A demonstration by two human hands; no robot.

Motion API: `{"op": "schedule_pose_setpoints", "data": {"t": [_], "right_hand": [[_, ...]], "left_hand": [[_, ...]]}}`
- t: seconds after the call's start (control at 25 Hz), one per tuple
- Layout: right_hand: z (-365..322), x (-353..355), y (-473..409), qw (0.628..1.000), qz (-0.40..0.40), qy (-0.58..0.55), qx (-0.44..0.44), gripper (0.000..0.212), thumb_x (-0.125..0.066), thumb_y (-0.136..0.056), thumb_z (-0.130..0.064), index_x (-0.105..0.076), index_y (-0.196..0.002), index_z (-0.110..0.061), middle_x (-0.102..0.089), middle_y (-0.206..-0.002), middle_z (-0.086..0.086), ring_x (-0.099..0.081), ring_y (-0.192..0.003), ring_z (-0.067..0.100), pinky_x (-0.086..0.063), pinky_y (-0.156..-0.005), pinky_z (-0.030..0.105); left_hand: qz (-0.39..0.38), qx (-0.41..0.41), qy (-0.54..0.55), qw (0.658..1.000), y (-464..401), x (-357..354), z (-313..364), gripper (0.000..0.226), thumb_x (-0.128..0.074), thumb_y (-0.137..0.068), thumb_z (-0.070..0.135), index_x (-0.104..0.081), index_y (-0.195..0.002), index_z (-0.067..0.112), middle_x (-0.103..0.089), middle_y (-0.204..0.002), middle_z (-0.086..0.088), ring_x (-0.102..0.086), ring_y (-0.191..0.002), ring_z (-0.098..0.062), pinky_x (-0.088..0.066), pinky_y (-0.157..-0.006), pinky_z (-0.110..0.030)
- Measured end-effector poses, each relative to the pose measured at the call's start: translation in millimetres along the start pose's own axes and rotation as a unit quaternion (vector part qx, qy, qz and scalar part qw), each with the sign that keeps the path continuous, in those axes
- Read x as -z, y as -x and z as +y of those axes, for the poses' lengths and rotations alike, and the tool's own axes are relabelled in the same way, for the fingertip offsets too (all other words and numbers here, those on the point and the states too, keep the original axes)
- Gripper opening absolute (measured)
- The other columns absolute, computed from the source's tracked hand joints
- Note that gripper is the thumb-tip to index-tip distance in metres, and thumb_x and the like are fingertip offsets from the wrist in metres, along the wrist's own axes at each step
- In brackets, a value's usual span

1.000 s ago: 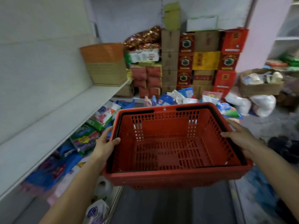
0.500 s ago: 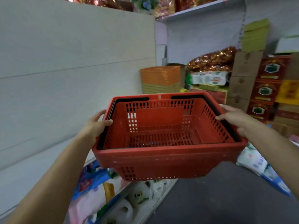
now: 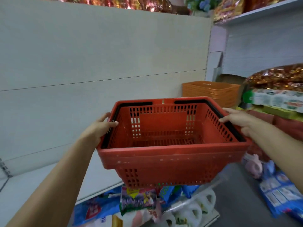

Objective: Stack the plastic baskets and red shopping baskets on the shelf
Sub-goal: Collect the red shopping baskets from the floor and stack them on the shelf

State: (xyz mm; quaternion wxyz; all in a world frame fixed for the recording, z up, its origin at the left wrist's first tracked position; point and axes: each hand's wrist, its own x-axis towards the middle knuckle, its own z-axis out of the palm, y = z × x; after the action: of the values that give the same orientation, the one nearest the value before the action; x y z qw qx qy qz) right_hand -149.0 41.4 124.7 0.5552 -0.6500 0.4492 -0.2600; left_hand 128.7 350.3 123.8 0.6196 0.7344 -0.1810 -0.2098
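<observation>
I hold a red shopping basket point(image 3: 170, 159) level in front of me, above the edge of the white shelf point(image 3: 29, 185). It is empty, with black handles folded along its rim. My left hand point(image 3: 100, 126) grips the left rim and my right hand point(image 3: 237, 119) grips the right rim. A stack of orange plastic baskets point(image 3: 211, 91) stands at the far end of the shelf, beyond the red basket and apart from it.
A white back panel point(image 3: 98, 63) rises behind the shelf. Packaged goods point(image 3: 139, 200) and white bottles point(image 3: 193, 208) lie on the lower shelf under the basket. Shiny snack bags point(image 3: 278, 77) and boxes pile up at the right. More packets point(image 3: 282, 192) lie on the grey floor.
I have lifted the red basket and swung left toward the shelf. The orange stack now appears closer behind it. Both hands keep the same grip on the rim.
</observation>
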Motion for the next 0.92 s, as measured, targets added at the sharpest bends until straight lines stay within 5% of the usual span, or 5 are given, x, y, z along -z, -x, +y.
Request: {"op": "schedule_pose_setpoints", "data": {"t": [0.28,0.4,0.56,0.72,0.92], "right_hand": [[-46,-20,-72,0.985,-0.132,0.114,-0.009,0.041,-0.057,-0.091,-0.010,-0.049,-0.131,-0.009,-0.066,-0.085,0.019,-0.061,-0.077,0.033,-0.050,-0.067,0.044],[-54,-23,-86,0.976,-0.156,0.149,-0.009,0.035,-0.059,-0.090,-0.018,-0.057,-0.117,0.005,-0.069,-0.068,0.020,-0.062,-0.071,0.033,-0.048,-0.063,0.041],[-53,-28,-98,0.972,-0.087,0.160,0.145,0.049,-0.060,-0.091,-0.023,-0.049,-0.134,-0.002,-0.059,-0.125,0.023,-0.058,-0.109,0.035,-0.043,-0.091,0.041],[-41,-31,-34,0.819,-0.059,0.178,0.543,0.044,-0.052,-0.093,-0.041,-0.049,-0.134,-0.027,-0.059,-0.125,-0.007,-0.055,-0.106,0.011,-0.044,-0.088,0.034],[33,-55,-5,0.613,-0.014,0.386,0.689,0.064,-0.054,-0.085,-0.052,-0.043,-0.141,-0.024,-0.062,-0.125,-0.002,-0.062,-0.106,0.019,-0.043,-0.091,0.040]], "left_hand": [[0.079,-0.048,-0.127,0.988,-1,-17,13,0.053,-0.060,-0.092,0.038,-0.046,-0.138,0.017,-0.058,-0.133,-0.007,-0.058,-0.116,-0.026,-0.046,-0.092,-0.035],[0.205,-0.290,-0.285,0.891,37,-46,-5,0.053,-0.045,-0.093,0.053,-0.049,-0.138,0.025,-0.054,-0.141,0.000,-0.049,-0.129,-0.018,-0.037,-0.106,-0.038],[0.167,-0.378,-0.557,0.720,57,-84,-25,0.057,-0.035,-0.088,0.072,-0.069,-0.114,0.034,-0.071,-0.110,0.014,-0.063,-0.106,-0.010,-0.044,-0.093,-0.037],[0.205,-0.369,-0.575,0.701,54,-88,-28,0.060,-0.034,-0.087,0.074,-0.071,-0.110,0.034,-0.073,-0.101,0.014,-0.066,-0.095,-0.011,-0.043,-0.082,-0.032],[0.276,-0.406,-0.510,0.707,61,-110,-55,0.066,-0.046,-0.087,0.064,-0.046,-0.139,0.023,-0.061,-0.129,0.003,-0.050,-0.118,-0.015,-0.028,-0.101,-0.037]]}}
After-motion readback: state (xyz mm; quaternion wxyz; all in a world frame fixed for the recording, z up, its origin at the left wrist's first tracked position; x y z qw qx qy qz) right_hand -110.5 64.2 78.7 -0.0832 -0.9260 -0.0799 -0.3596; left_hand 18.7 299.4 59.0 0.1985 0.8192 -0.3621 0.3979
